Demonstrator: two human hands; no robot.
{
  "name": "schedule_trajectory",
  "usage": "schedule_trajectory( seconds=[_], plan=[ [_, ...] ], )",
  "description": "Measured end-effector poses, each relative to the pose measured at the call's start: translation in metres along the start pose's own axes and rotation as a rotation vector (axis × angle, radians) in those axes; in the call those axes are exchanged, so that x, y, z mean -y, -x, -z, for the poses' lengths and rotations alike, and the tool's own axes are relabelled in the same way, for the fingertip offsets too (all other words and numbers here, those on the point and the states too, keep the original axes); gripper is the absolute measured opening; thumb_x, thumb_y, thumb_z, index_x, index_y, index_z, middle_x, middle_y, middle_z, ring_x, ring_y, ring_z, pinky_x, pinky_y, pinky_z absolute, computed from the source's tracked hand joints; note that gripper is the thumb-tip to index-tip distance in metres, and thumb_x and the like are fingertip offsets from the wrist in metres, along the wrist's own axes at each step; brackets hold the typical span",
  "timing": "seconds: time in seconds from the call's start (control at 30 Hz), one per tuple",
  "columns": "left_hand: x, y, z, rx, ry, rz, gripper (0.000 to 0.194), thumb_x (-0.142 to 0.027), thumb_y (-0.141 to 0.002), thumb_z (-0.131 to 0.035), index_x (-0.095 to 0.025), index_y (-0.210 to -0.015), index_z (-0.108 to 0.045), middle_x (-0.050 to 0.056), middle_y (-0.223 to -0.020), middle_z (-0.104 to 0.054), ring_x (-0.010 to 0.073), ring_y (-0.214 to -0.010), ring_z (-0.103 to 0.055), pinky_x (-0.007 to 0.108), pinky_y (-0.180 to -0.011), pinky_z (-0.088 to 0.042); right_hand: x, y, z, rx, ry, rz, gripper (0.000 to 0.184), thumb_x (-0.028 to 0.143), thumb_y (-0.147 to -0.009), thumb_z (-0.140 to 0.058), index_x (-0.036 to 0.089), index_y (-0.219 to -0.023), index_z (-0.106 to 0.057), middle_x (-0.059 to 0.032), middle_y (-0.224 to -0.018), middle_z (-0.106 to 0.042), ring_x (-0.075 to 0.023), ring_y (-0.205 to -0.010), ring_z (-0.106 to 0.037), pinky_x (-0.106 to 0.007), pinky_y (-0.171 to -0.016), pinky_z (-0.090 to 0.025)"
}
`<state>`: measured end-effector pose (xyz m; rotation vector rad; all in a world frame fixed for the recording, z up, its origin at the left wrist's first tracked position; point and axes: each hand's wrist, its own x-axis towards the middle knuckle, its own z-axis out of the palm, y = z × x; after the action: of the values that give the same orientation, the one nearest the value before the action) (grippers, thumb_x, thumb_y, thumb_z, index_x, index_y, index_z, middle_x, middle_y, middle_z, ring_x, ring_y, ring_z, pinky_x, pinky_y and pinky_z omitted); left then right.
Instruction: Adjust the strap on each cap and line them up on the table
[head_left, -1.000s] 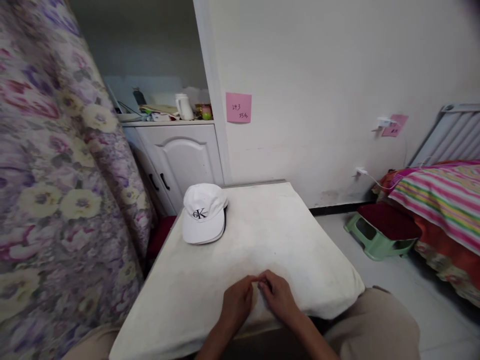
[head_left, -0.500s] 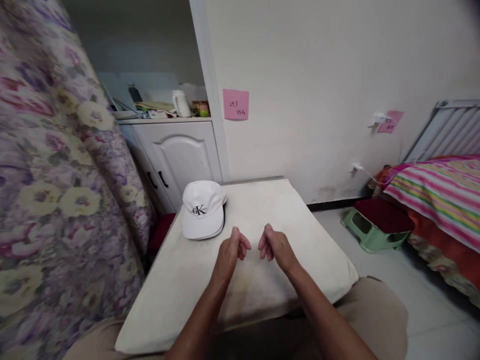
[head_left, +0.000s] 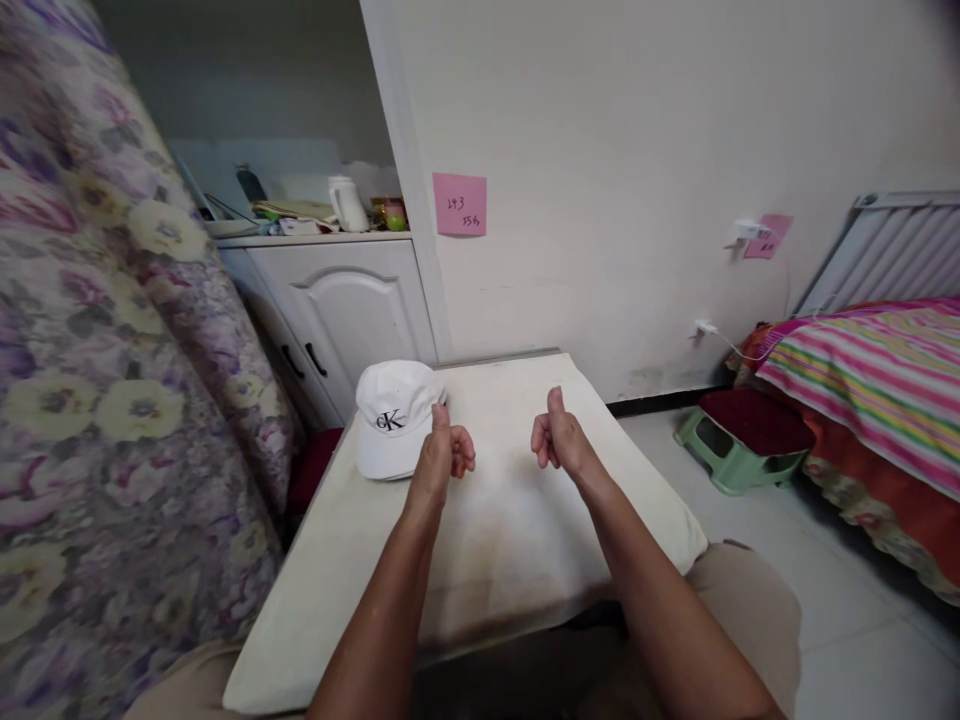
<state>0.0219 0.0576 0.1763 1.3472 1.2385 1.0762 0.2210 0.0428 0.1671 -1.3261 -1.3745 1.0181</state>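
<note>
Cap (head_left: 391,425) at 10 o'clock on surface (head_left: 510,540), left hand (head_left: 444,455) and right hand (head_left: 561,440) empty, fingers loosely curled, thumbs up; left overlaps cap's 4 o'clock side, contact unclear, so an outward swing might knock it off the 9 o'clock edge.

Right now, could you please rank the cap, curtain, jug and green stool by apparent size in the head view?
1. Curtain
2. Cap and green stool: too alike in size to rank
3. Jug
</note>
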Motion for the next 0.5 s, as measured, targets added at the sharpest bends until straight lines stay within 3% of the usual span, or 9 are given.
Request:
schedule_trajectory(
  seconds=[0.23,0.5],
  plan=[
    [0.0001,-0.0069,0.0023,-0.007,-0.012,-0.01,0.082,-0.075,-0.089,-0.01,-0.019,-0.046,-0.051,0.004,-0.04,-0.052,0.0107,-0.035,-0.036,0.026,-0.043,-0.022,-0.002,-0.0073,0.0049,-0.02,0.002,-0.009,0.088,0.082,-0.085,-0.001,0.021,-0.048,-0.053,-0.0047,-0.037,-0.052,-0.0138,-0.043,-0.048,-0.027,-0.048,-0.036],
    [0.0006,-0.0077,0.0051,-0.025,0.005,-0.007,0.082,-0.075,-0.09,-0.012,-0.019,-0.045,-0.051,0.005,-0.04,-0.052,0.0105,-0.035,-0.035,0.026,-0.044,-0.021,-0.0028,-0.011,0.0066,-0.036,-0.034,-0.044,0.088,0.081,-0.086,-0.004,0.02,-0.047,-0.053,-0.004,-0.037,-0.051,-0.0111,-0.037,-0.042,-0.027,-0.046,-0.034]
  ],
)
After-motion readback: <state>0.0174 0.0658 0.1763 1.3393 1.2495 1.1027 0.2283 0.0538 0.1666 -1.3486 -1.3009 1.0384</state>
